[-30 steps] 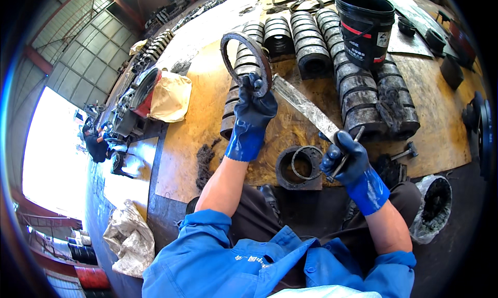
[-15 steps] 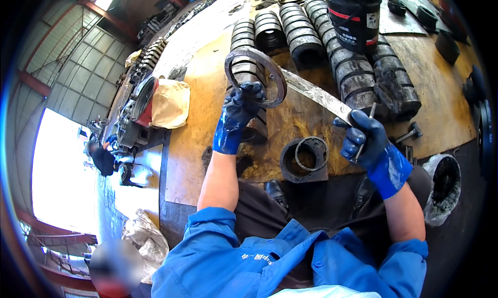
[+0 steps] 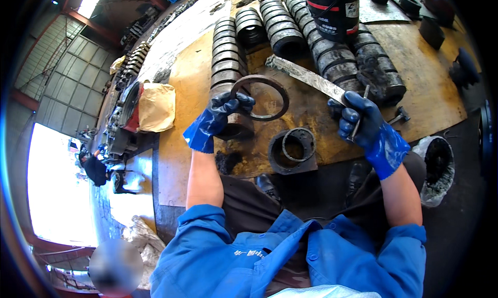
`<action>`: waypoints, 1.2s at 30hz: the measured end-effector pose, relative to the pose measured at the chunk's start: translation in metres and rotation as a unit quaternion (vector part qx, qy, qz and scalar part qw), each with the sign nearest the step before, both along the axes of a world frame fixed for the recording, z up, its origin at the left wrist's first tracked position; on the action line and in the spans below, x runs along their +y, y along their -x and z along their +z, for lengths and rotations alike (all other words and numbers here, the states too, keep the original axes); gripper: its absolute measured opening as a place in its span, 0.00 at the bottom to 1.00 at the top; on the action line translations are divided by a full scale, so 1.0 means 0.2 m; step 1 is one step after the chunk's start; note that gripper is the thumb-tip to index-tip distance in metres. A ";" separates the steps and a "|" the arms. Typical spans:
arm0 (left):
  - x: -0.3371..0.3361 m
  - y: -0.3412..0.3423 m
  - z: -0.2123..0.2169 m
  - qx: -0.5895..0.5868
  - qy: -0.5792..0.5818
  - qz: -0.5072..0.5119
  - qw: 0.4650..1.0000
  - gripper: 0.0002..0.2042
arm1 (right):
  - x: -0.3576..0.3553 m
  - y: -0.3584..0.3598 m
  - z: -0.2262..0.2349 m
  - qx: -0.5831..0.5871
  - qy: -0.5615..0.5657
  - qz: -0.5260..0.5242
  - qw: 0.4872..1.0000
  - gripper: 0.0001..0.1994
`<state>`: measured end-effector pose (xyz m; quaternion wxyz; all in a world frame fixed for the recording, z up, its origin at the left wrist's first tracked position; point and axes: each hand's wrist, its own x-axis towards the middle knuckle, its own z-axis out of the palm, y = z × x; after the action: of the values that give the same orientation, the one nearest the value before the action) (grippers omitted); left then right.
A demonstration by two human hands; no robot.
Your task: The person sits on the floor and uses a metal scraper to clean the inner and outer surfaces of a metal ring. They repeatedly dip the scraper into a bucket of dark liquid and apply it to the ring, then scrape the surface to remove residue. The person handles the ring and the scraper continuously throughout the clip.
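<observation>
While the fingers of the gloved left hand point(image 3: 220, 111) pinch a dark ring point(image 3: 285, 94) by its left edge, the ring is held tilted, its opening just to the right of those fingers. The gloved right hand point(image 3: 363, 113) has its fingers curled around a flat metal bar point(image 3: 311, 80), which slants up and leftward from them; its end, crusted with pale residue, is apart from the ring. A thin rod point(image 3: 367, 92) also sticks out above and below the right fingers. Below and right of the left fingers sits a thick dark collar point(image 3: 276, 158), with a thin hoop point(image 3: 313, 142) overlapping its hole. Beyond the left fingers runs a row of stacked rings point(image 3: 224, 49); beyond the right ones stands a black bucket point(image 3: 332, 20). Just right of the right fingers lies a hammer point(image 3: 401, 114).
</observation>
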<state>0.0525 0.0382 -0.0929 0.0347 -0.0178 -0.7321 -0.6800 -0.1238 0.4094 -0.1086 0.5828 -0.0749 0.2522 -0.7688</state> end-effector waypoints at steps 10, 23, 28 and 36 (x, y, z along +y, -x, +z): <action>-0.07 0.07 -0.19 -0.052 0.123 0.094 0.987 0.13 | 0.51 0.35 0.23 0.141 0.029 -0.223 0.964 0.18; -0.09 0.09 -0.39 -0.064 0.146 0.099 0.982 0.14 | 2.20 -0.40 -0.92 0.376 -0.622 -0.379 0.573 0.20; -0.08 0.08 -0.37 -0.065 0.161 0.105 0.979 0.14 | 1.93 -0.60 -0.95 0.489 -0.823 -0.053 0.286 0.26; -0.06 0.11 -0.37 -0.066 0.159 0.105 0.979 0.14 | 1.78 -0.60 -1.04 0.443 -0.841 0.158 0.265 0.26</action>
<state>0.0314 0.0261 -0.1661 0.0545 0.0992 -0.8291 -0.5476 -0.0031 0.7661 -0.3157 0.2275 0.0898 0.9604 0.1336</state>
